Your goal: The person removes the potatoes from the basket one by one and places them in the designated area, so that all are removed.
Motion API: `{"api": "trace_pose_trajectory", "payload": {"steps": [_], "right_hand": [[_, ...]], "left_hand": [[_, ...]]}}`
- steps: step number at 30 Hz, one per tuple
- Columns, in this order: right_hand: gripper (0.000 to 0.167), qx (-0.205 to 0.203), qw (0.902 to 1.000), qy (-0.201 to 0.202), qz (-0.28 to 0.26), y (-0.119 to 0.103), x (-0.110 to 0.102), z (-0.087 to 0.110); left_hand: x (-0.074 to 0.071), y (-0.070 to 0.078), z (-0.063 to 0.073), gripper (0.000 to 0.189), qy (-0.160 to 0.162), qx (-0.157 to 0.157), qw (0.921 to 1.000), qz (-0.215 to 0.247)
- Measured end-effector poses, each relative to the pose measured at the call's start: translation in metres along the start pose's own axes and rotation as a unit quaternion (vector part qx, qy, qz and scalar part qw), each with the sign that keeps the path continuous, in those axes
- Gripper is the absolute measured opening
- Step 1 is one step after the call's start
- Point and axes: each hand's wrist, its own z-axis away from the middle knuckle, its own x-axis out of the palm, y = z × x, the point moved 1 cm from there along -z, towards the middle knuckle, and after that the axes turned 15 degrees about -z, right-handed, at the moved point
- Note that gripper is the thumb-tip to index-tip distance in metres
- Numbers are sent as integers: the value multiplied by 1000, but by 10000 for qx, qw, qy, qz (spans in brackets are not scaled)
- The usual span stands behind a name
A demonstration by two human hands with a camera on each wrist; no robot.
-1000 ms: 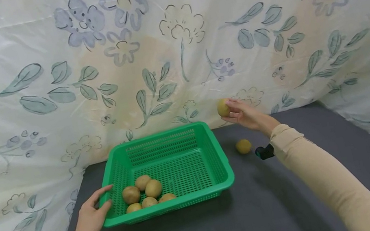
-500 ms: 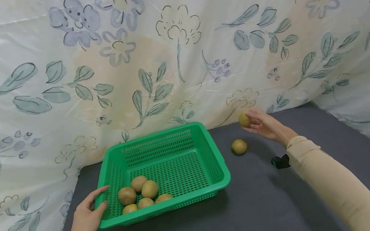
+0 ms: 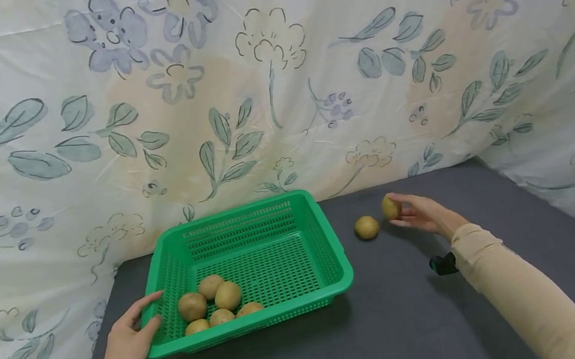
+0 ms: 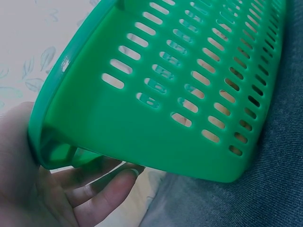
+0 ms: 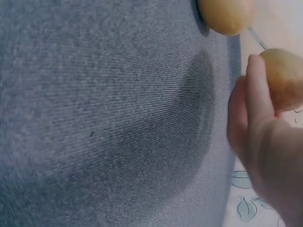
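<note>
A green plastic basket (image 3: 308, 296) stands on the dark cloth. My left hand (image 3: 126, 343) grips its left rim, and the left wrist view shows fingers (image 4: 106, 198) curled under the edge of the basket wall (image 4: 109, 123). Several potatoes (image 3: 227, 295) lie in the basket's near left part. To the right of the basket, my right hand (image 3: 425, 216) holds a potato (image 3: 390, 207) between thumb and fingers, low over the cloth. Another potato (image 3: 366, 227) rests on the cloth just left of it, showing also at the top of the right wrist view.
Dark grey cloth (image 3: 406, 325) covers the table. A floral curtain (image 3: 225, 88) hangs close behind the basket and along both sides. Black wrist-worn pieces show by the right sleeve (image 3: 502, 270) and below the left hand.
My right hand has come down and a little to the right with the potato, from above the table's back edge to near the cloth. My left hand keeps its grip on the basket.
</note>
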Motion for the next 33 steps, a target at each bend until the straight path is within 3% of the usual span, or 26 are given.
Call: {"api": "trace_pose_trajectory", "payload": {"steps": [5, 11, 14, 20, 26, 29, 33], "right_hand": [[83, 118, 9982, 565, 170, 4, -2, -2], [92, 170, 9888, 1179, 897, 7, 1, 3], [96, 98, 9810, 1349, 1389, 6, 4, 5], [94, -332, 9590, 1207, 2541, 5, 11, 10], [80, -486, 9390, 1620, 2995, 10, 14, 6], [83, -443, 9387, 1648, 2995, 11, 14, 6], [90, -378, 9483, 1433, 2808, 10, 11, 6]], "left_hand": [[0, 0, 2, 45, 86, 19, 10000, 12], [3, 0, 2, 45, 86, -18, 9999, 51], [2, -1, 2, 45, 86, -2, 9999, 81], [1, -1, 2, 45, 155, 38, 9999, 30], [3, -2, 2, 45, 145, 51, 9999, 46], [3, -2, 3, 45, 144, 35, 9999, 67], [2, -2, 2, 45, 168, 30, 9998, 43]]}}
